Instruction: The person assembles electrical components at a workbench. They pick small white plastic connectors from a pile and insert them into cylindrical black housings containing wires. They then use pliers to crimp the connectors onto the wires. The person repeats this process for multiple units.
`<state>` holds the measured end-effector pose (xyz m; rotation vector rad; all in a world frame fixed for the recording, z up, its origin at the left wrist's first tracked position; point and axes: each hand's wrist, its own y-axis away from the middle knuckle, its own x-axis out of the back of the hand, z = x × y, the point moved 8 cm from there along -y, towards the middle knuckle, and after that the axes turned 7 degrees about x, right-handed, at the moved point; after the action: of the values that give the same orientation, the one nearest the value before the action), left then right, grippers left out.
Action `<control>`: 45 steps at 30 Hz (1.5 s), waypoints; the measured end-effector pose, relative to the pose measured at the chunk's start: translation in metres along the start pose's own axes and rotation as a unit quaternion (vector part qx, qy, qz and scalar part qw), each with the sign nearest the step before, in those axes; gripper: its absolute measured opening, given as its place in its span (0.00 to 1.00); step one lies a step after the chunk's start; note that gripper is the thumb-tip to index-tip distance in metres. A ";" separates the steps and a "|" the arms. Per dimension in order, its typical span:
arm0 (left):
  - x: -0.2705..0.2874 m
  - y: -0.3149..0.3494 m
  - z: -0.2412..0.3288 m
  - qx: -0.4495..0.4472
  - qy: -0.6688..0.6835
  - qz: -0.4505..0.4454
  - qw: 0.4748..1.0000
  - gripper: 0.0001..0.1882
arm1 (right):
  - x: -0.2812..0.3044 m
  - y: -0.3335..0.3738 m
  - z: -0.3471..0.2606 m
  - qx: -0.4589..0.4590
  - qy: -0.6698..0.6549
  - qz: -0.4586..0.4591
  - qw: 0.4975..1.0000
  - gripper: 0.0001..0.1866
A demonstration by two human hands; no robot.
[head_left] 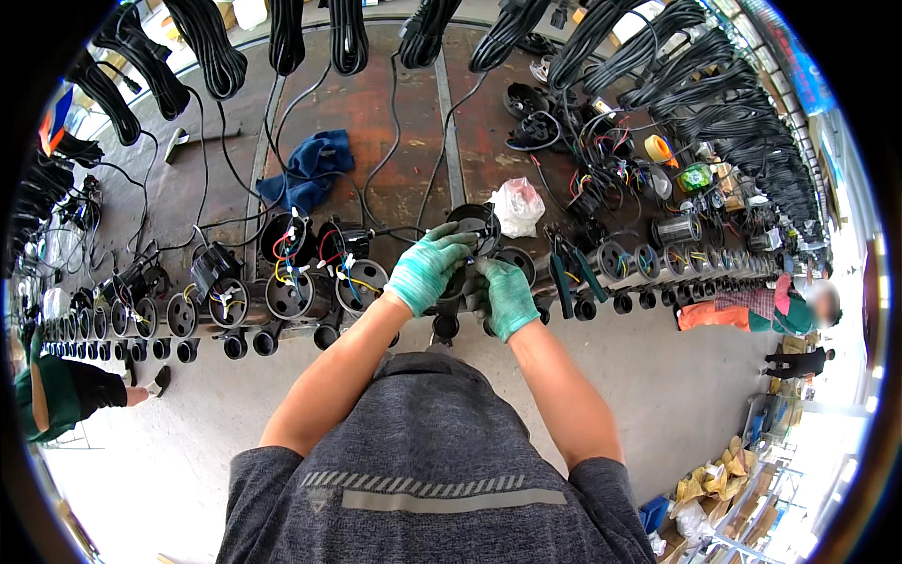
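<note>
Both my hands wear green-and-grey gloves and meet at the bench's near edge. My left hand (432, 270) has its fingers curled over a black round housing (474, 222), gripping its near side. Close beside it, my right hand (505, 297) has bent fingers pressed together at the same spot; what they pinch is hidden. Left of my hands sits an open round housing (363, 285) with coloured wires. Dark-handled pliers (562, 273) stand just right of my right hand. A white and pinkish plastic bag (518, 207) lies beyond them.
A long row of similar housings (182, 315) lines the bench edge. Bundled black cables (349, 38) hang along the far side, their leads crossing the brown tabletop (413, 141). A blue cloth (310, 171) and a tape roll (658, 148) lie there. People stand at far left and right.
</note>
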<state>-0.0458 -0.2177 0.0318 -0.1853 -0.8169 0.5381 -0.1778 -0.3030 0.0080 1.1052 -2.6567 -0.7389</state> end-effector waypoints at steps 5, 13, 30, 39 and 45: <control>0.003 0.001 0.002 -0.004 -0.009 0.005 1.000 0.15 | 0.002 0.026 -0.061 0.445 0.432 0.075 0.781 0.09; 0.001 -0.002 0.001 0.026 -0.009 0.017 0.999 0.18 | -0.018 0.003 -0.061 0.462 0.578 -0.049 0.671 0.06; 0.002 -0.006 0.019 0.049 -0.087 0.057 0.993 0.11 | 0.116 -0.244 -0.085 0.221 0.755 -0.235 0.571 0.14; 0.003 -0.003 0.017 0.062 -0.105 0.048 0.991 0.11 | 0.066 -0.253 -0.058 0.137 0.813 -0.258 0.503 0.16; 0.003 -0.003 0.016 0.062 -0.095 0.060 0.992 0.11 | 0.081 -0.254 -0.064 0.163 0.776 -0.244 0.558 0.14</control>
<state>-0.0542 -0.2195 0.0459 -0.0692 -0.9581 0.7253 -0.0570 -0.5370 -0.0674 1.4504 -0.8772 0.6305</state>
